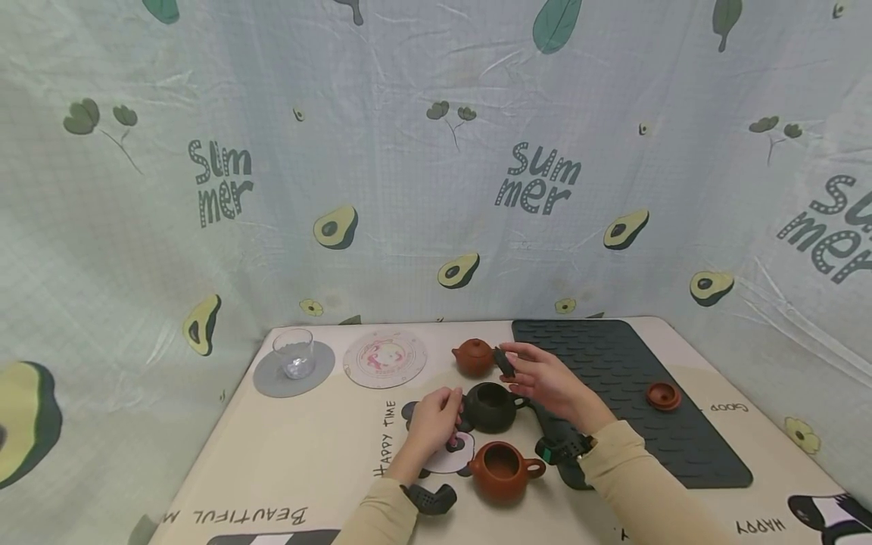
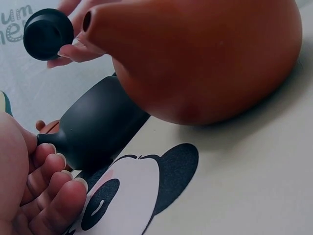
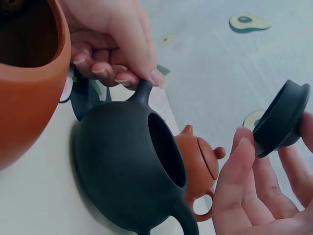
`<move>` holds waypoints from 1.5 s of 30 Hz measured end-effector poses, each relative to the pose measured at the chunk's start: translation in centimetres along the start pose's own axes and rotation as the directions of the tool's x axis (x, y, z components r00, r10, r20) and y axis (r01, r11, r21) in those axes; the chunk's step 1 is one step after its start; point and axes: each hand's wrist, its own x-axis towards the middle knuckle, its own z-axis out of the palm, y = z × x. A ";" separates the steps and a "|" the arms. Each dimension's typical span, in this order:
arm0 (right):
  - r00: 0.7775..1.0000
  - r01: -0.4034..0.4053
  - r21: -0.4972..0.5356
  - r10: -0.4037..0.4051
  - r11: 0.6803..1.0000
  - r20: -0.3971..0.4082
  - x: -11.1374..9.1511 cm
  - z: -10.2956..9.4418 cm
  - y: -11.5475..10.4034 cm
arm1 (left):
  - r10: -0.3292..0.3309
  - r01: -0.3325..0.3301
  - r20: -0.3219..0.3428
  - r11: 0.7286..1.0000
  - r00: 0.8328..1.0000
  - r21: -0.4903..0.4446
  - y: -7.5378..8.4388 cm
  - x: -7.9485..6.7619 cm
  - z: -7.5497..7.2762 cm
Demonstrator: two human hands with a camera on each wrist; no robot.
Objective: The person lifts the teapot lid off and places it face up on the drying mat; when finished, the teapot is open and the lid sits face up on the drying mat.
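Observation:
My left hand point(image 1: 433, 418) pinches the spout of a black teapot point(image 1: 487, 421), which sits upright on the table with its top uncovered. Its handle points toward my right side. In my right hand point(image 1: 548, 382) is the black teapot lid point(image 1: 504, 363), held up and tilted between thumb and fingers, as the right wrist view shows well. Closer to me stands a reddish-brown teapot point(image 1: 499, 490) without a lid, its handle also to the right. Behind the black one is a smaller reddish-brown teapot point(image 1: 474, 362) with its lid on.
A reddish-brown lid point(image 1: 663, 396) lies on a dark ridged mat point(image 1: 708, 462) at the right. Back left, a clear glass point(image 1: 296, 356) stands on a grey round coaster point(image 1: 272, 386), beside a pink-patterned round mat point(image 1: 384, 359). A printed curtain point(image 1: 395, 151) hangs behind the table.

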 end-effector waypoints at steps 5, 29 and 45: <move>1.000 -0.029 0.135 0.027 0.990 0.015 0.1 -0.2 0.3 | 0.008 -0.008 0.002 1.000 1.000 -0.005 0.0 0.0 0.0; 0.989 -0.148 0.184 0.143 0.972 0.039 -0.3 -0.2 1.2 | 0.006 -0.006 -0.004 1.000 1.000 -0.010 0.1 -0.2 0.2; 0.997 -0.062 0.009 0.062 0.998 -0.055 -0.2 -0.2 1.0 | 0.010 -0.010 -0.005 1.000 1.000 -0.011 0.0 -0.2 0.1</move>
